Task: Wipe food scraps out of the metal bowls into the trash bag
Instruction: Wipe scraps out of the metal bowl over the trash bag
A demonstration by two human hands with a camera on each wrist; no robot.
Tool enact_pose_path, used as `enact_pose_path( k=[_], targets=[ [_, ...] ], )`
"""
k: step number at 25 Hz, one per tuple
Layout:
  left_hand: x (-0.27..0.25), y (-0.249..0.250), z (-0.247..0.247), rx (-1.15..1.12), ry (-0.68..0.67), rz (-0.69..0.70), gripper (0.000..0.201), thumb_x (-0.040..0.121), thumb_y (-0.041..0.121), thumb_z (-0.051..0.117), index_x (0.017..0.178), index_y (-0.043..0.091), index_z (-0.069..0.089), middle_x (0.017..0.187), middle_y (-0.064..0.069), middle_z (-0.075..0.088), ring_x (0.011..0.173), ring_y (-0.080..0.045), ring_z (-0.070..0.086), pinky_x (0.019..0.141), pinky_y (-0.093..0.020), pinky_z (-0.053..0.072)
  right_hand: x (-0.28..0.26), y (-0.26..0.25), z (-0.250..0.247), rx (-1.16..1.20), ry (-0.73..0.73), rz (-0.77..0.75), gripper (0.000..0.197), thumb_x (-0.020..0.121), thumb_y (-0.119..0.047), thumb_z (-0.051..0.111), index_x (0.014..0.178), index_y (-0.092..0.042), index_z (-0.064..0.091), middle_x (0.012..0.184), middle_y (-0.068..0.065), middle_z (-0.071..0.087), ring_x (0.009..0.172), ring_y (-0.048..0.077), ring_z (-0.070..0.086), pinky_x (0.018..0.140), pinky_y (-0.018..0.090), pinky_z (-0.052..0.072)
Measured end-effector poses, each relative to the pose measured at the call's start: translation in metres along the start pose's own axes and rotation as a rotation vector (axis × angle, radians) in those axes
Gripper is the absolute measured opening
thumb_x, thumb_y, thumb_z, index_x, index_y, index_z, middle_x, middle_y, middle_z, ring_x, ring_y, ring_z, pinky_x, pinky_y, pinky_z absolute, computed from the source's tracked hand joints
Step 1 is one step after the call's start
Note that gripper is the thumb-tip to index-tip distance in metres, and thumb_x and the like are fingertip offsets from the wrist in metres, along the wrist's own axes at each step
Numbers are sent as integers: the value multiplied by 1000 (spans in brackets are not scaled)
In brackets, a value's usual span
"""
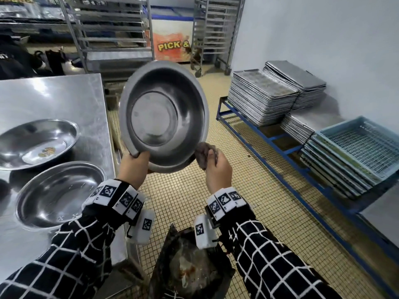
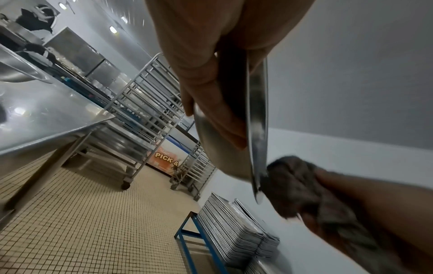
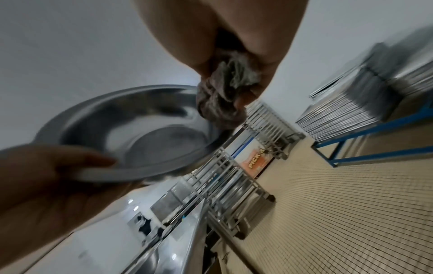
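Left hand (image 1: 133, 169) fingers clamped on near-left rim of metal bowl (image 1: 164, 117), held up in air above trash bag (image 1: 190, 268). Right hand (image 1: 218, 169) fingers bunched round rag (image 1: 204, 154), touching near-right rim. Bowl tipped nearly on edge, opening facing back at person, round so no real long axis. Risk imo: one-handed rim grip slips under wipe pressure, or scraps fall to floor beside bag. Two more bowls (image 1: 58, 195) wait on left surface (image 1: 64, 98).

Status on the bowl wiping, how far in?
In hand: left hand grips the tilted metal bowl over the trash bag; right hand holds a rag at its rim. Its inside looks wiped. Left: far table bowl shows residue; near table bowl looks clean, unclear if wiped.
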State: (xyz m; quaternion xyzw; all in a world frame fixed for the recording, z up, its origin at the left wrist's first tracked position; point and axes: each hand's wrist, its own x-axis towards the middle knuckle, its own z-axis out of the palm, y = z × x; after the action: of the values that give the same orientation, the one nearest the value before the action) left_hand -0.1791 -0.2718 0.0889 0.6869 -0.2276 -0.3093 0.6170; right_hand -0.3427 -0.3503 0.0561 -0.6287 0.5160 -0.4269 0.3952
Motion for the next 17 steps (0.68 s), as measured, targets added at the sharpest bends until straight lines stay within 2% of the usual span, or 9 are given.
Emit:
enact_pose_path(
  k=[2,4,6,8,10,11,13,15,17],
  targets=[
    [-5,1,-1,81,-47,38,11,85,20,56,90,13,63,82,-4,65,90,-27,65,75,-37,54,-10,-5,21,-45,-118,-124,28,100,-31,41,114,-14,59,107,0,63,96,9,57,85,23,49],
    [-11,2,0,139,-91,84,12,93,21,54,95,11,62,84,-2,64,91,-23,62,76,-30,48,-21,-8,41,-178,-300,-392,31,100,-27,40,122,-13,57,123,4,59,109,14,54,99,31,44],
    [-13,5,-2,109,-152,100,12,94,25,54,94,17,63,86,-4,67,90,-26,65,83,-41,53,-27,-2,50,-251,-450,-603,44,101,-33,33,141,-18,43,145,3,43,132,17,39,111,31,32],
    [-13,10,-6,126,-171,123,13,93,30,55,92,21,64,90,-7,70,90,-28,67,84,-50,54,-21,6,45,-338,-503,-687,51,100,-39,27,147,-19,33,154,1,30,142,15,25,115,29,24],
    [-10,12,-13,110,-152,139,11,93,28,56,88,23,63,89,-5,69,90,-28,67,83,-50,54,-9,13,36,-524,-475,-735,56,99,-45,21,144,-17,39,152,4,33,140,19,29,113,32,23],
    [-11,14,-15,83,-155,145,10,94,26,55,93,20,63,89,-3,68,92,-28,67,83,-49,55,1,17,30,-637,-448,-749,60,98,-48,17,142,-16,42,150,5,37,139,21,32,113,32,23],
    [-11,15,-15,88,-170,177,26,96,27,53,116,12,58,94,3,66,95,-25,65,85,-50,54,25,22,17,-889,-387,-755,70,95,-53,3,142,-17,42,148,4,40,140,21,31,115,34,18],
    [-14,14,-13,127,-173,209,38,96,28,51,130,10,50,93,11,62,91,-9,63,82,-34,56,45,26,7,-1054,-344,-711,73,92,-50,-5,146,-18,32,152,3,34,144,19,20,118,36,10],
    [-16,14,-10,149,-147,232,39,97,28,50,129,7,51,87,15,59,83,0,59,67,-10,50,44,25,6,-1055,-285,-667,69,93,-49,0,147,-18,31,152,4,33,144,22,21,118,38,9]
  ],
)
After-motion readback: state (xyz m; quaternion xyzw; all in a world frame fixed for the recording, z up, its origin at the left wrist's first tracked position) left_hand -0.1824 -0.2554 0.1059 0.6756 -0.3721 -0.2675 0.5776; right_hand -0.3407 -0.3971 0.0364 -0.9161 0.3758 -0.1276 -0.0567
